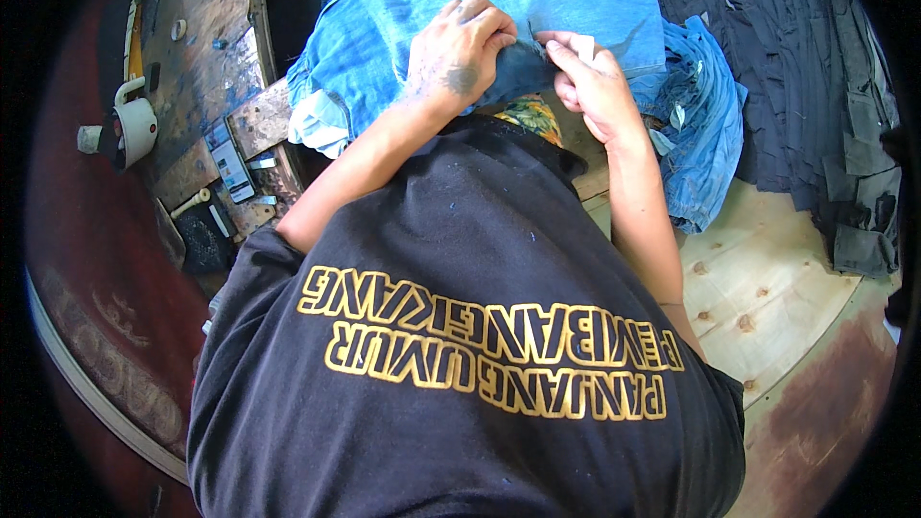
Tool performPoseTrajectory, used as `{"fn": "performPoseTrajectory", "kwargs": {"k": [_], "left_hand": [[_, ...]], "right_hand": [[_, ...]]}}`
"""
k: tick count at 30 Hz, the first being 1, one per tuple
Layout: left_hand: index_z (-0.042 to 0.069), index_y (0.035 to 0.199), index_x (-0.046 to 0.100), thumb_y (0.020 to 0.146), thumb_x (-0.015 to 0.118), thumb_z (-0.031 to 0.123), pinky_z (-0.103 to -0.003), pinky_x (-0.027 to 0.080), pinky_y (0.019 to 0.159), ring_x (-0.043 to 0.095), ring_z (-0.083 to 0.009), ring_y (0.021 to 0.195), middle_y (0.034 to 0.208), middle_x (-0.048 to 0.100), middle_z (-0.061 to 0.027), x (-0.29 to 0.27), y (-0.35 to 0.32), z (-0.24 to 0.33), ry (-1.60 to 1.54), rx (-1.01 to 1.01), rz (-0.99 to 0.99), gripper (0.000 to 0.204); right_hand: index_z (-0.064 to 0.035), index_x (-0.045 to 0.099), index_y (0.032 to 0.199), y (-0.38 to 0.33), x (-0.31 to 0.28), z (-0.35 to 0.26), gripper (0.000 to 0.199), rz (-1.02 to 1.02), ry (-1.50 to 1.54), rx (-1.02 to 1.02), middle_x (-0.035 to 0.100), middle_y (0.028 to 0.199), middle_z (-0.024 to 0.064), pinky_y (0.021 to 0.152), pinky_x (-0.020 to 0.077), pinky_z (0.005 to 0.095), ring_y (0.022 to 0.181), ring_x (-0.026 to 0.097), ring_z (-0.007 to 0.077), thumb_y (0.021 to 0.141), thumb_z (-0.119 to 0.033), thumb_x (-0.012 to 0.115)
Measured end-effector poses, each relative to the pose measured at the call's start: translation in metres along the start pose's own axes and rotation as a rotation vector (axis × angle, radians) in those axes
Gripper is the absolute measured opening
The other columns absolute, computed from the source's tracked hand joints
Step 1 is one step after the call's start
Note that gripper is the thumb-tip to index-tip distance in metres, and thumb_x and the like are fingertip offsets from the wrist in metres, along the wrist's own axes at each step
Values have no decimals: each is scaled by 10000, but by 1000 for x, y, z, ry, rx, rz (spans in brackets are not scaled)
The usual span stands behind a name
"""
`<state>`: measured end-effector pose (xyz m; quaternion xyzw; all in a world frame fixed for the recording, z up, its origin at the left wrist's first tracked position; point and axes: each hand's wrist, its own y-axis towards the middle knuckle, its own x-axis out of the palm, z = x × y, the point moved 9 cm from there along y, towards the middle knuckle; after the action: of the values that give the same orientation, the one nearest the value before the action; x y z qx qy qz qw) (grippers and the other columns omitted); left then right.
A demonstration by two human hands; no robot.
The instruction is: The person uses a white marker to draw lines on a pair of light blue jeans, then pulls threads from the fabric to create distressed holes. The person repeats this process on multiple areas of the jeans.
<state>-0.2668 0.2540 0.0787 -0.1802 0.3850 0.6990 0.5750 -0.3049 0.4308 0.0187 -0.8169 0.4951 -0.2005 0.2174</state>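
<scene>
A light blue denim garment (576, 2) is spread across my lap. My left hand (462, 46) is closed on it, thumb and forefinger pinching the cloth near a dark patch. To its right my right hand (593, 82) is closed in a pinch close to the denim. A thin dark tip shows by its fingertips, but what it grips is mostly hidden. Something small and white (586, 48) shows at its fingers; its kind is unclear.
More crumpled blue denim (705, 125) lies at the right, beside a large pile of dark folded cloth (767, 67). A worn wooden table (206, 0) on the left carries a phone (227, 161) and a white, handled object (136, 127). Pale plywood (767, 278) extends below the pile.
</scene>
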Motion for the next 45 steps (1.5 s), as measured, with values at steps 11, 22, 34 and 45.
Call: {"fn": "performPoseTrajectory", "kwargs": {"k": [11, 22, 34, 45], "left_hand": [[71, 960, 766, 993, 743, 289, -432, 585, 797, 743, -356, 871, 920, 747, -121, -6, 2, -4, -15, -255, -93, 221], [-34, 851, 750, 1083, 599, 485, -438, 574, 730, 751, -345, 726, 732, 731, -198, 47, -38, -31, -373, -735, -357, 589], [-19, 771, 683, 1096, 581, 412, -448, 541, 670, 709, -354, 660, 687, 681, -207, 43, -44, -31, -390, -683, -284, 549], [-11, 807, 705, 1102, 593, 442, -418, 530, 650, 687, -263, 634, 676, 687, -164, 47, -41, -32, -418, -703, -294, 552]], "right_hand": [[-9, 731, 1225, 7, -3, 1, 283, 39, -91, -35, 586, 819, -52, 494, 308, 209, 583, 441, 21, 1079, -250, 714], [-18, 609, 1292, 2, 1, 20, 299, 156, 161, -98, 636, 805, -14, 460, 302, 217, 528, 408, 19, 1025, -80, 728], [-28, 571, 1331, 10, -7, 16, 426, 180, 136, -160, 774, 973, 90, 485, 346, 205, 563, 475, 32, 980, -99, 802], [-58, 567, 1338, 18, -9, 17, 508, 222, 141, -83, 683, 897, 4, 481, 335, 202, 578, 468, 22, 928, -81, 866]]}}
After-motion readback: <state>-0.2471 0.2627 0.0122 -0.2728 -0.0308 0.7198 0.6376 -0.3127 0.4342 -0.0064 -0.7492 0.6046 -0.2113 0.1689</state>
